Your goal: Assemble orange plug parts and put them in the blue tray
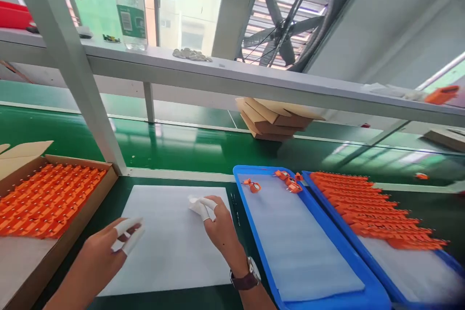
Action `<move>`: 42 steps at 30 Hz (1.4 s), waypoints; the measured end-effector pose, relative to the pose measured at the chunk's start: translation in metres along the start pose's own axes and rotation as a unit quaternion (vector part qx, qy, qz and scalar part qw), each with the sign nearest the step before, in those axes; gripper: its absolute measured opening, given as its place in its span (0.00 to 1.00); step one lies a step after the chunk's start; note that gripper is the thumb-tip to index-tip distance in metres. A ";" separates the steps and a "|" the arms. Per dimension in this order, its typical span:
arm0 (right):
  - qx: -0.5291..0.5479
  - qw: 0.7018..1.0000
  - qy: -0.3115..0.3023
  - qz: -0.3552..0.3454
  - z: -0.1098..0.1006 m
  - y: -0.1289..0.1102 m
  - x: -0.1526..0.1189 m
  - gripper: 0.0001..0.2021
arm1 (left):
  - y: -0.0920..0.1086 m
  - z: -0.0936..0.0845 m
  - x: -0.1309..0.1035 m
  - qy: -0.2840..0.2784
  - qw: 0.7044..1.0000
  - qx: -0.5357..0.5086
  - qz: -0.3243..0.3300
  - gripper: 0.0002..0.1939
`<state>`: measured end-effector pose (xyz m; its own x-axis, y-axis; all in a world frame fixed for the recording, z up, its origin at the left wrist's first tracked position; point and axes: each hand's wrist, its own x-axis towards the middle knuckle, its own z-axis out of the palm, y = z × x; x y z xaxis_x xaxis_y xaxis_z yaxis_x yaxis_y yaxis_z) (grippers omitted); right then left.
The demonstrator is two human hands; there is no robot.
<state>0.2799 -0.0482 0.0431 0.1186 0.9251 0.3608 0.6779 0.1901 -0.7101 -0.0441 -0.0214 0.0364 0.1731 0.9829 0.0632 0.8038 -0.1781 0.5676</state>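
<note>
At the far left, the cardboard box (pixel 72 232) holds orange parts (pixel 47 198) in close rows, with white lining showing at its near end, so that filling looks well advanced. The left hand (pixel 103 252) hovers over the left side of the white sheet (pixel 170 252), its white-covered thumb and finger held apart; whether anything small sits between them, I cannot tell. Right of it, above the sheet's far right part, is the crumpled white wipe (pixel 196 205), pinched between the covered thumb and finger of the right hand (pixel 220 225). Its loose end points left and away from the person; bunched as it is, no clear long axis shows. Beside the sheet lies a slim dark tool (pixel 235 209), pointing away. The middle blue tray (pixel 327 302) carries only a few loose orange pieces (pixel 293 185) at its far end, seemingly what is left over; the right-hand tray (pixel 381 273) bears many orderly orange rows (pixel 378 213), whether finished or waiting is unclear.
</note>
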 end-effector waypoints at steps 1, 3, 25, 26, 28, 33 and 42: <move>-0.017 1.000 -0.003 -0.008 -0.010 -0.003 -0.005 0.18 | 0.015 0.018 0.009 -0.051 0.998 -0.004 0.037 0.19; -0.072 0.997 0.009 -0.010 -0.035 0.002 -0.010 0.18 | 0.043 0.046 0.026 -0.149 0.983 0.016 0.105 0.20; -0.190 0.965 -0.022 0.179 -0.136 0.137 0.044 0.23 | 0.108 0.100 0.068 -0.257 0.913 0.128 0.288 0.25; -0.189 0.966 -0.019 0.173 -0.139 0.127 0.041 0.24 | 0.107 0.096 0.070 -0.256 0.916 0.125 0.282 0.25; -0.186 0.970 -0.010 0.155 -0.146 0.101 0.033 0.24 | 0.103 0.085 0.074 -0.246 0.928 0.094 0.262 0.22; -0.176 0.983 -0.005 0.061 -0.131 0.020 0.010 0.23 | 0.100 0.061 0.079 -0.209 0.954 -0.118 0.181 0.22; -0.080 0.992 -0.093 -0.008 -0.003 -0.034 0.013 0.22 | 0.107 0.066 0.062 -0.290 0.879 -0.367 0.096 0.28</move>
<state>0.2604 -0.0433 0.0739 -0.0197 0.9699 0.2429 0.7870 0.1649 -0.5946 0.0906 0.0178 0.0469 0.6970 0.7110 -0.0930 0.1823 -0.0503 0.9820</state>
